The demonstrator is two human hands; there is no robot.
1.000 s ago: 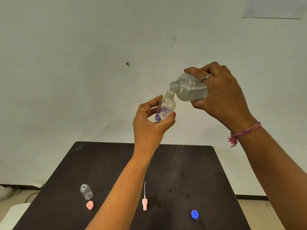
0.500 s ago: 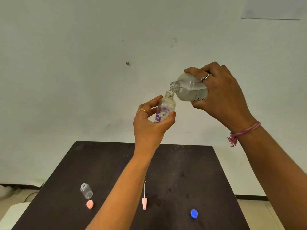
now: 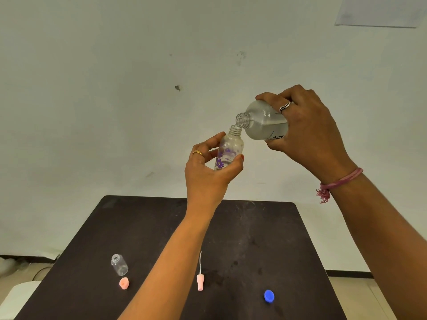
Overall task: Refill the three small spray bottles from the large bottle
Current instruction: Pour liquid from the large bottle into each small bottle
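Note:
My left hand [image 3: 208, 174] grips a small clear spray bottle [image 3: 228, 151] with purple flowers, held up above the table, its neck uncapped. My right hand [image 3: 307, 132] holds the large clear bottle [image 3: 263, 123] tilted on its side, its open mouth touching the small bottle's neck; liquid lies in its lower half. A second small clear bottle [image 3: 119, 264] stands uncapped on the dark table [image 3: 254, 239] at the front left. A pink spray head with its white tube [image 3: 200, 278] lies at the front middle. No third small bottle shows.
A pink cap [image 3: 124, 283] lies just in front of the standing small bottle. A blue cap [image 3: 269, 296] lies at the table's front right. A pale wall rises behind the table, and a white object [image 3: 16, 299] sits at the lower left beside it.
Both hands and both bottles have stayed in nearly the same pose, mouth to neck. The view has shifted very slightly.

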